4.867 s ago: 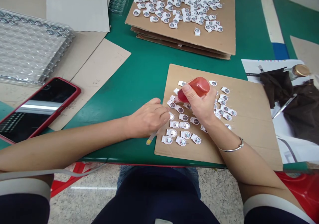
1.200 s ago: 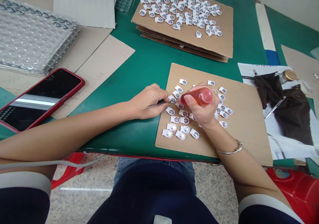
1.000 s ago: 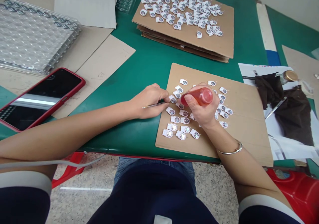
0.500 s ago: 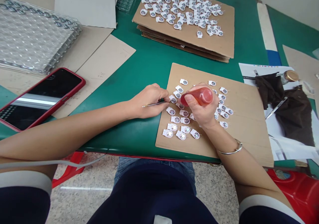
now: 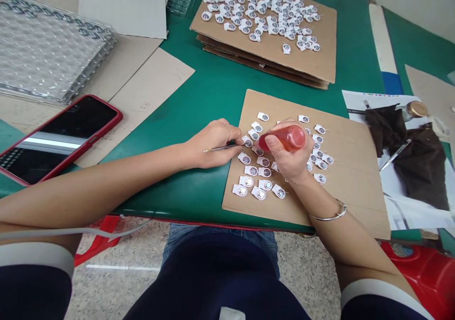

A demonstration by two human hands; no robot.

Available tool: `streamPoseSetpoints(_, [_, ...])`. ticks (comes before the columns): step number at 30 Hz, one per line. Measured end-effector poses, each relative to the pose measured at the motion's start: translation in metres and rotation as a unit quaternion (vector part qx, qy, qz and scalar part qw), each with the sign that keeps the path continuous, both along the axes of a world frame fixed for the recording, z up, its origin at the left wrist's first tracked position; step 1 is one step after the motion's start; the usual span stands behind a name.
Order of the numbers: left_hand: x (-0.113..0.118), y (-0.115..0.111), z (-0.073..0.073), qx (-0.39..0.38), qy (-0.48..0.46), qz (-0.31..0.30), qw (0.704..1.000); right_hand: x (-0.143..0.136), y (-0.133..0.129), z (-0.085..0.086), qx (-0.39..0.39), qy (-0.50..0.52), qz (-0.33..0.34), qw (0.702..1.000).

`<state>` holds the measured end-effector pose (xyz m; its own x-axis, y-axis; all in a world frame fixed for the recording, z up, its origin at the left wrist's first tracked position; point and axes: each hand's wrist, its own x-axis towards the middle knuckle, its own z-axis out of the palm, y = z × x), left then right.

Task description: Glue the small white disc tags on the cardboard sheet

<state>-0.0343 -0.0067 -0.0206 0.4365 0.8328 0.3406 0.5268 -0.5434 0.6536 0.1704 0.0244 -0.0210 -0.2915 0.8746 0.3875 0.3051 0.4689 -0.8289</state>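
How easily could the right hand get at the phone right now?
Probably not easily: the right hand grips the red bottle, and the left hand, holding a thin tool, lies between it and the phone.

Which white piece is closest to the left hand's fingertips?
The white piece near the cardboard's left edge, at the left hand's fingertips; those above and below lie farther away.

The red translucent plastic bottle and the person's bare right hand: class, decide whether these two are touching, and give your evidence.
Touching. The head view shows the right hand gripping the red translucent plastic bottle, its thumb lying across the surface.
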Motion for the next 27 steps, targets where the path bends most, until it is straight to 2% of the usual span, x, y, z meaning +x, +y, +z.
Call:
streamPoseSetpoints(10, [0.0004,0.0004,0.0014,-0.008,0.001,-0.002,1.000,0.0013,0.0013,-0.0007,0.031,0.015,0.006,0.999])
streamPoseSetpoints(27, [-0.0001,-0.0002,0.0007,-0.016,0.004,-0.002,1.000,-0.0012,0.0001,0.0002,0.000,-0.015,-0.005,1.000])
